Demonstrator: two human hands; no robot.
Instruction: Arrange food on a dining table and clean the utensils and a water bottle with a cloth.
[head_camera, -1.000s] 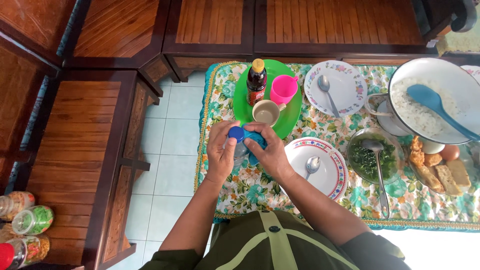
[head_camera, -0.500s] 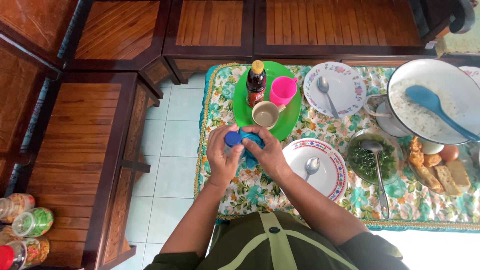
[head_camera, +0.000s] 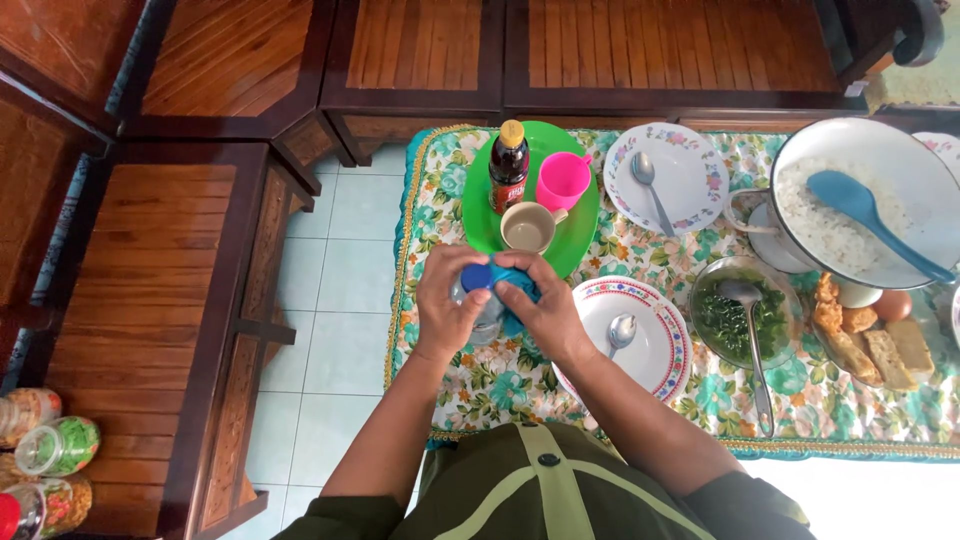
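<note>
Both my hands meet over the near left part of the floral tablecloth (head_camera: 520, 380). My left hand (head_camera: 445, 305) wraps the clear plastic water bottle (head_camera: 487, 312), thumb by its blue cap (head_camera: 476, 276). My right hand (head_camera: 545, 305) grips the bottle's blue-labelled body from the right. The bottle stands between my palms and is mostly hidden by them.
Just beyond my hands a green tray (head_camera: 575, 235) carries a dark sauce bottle (head_camera: 509, 165), a pink cup (head_camera: 562, 180) and a beige mug (head_camera: 528, 226). Two plates with spoons (head_camera: 655, 340), a bowl of greens (head_camera: 745, 315), a rice pot (head_camera: 860, 200) and fried pieces (head_camera: 880, 345) lie right. Wooden benches stand left and behind.
The blue cap has shifted slightly right and both hands have closed tighter around the bottle. The view has drifted a little.
</note>
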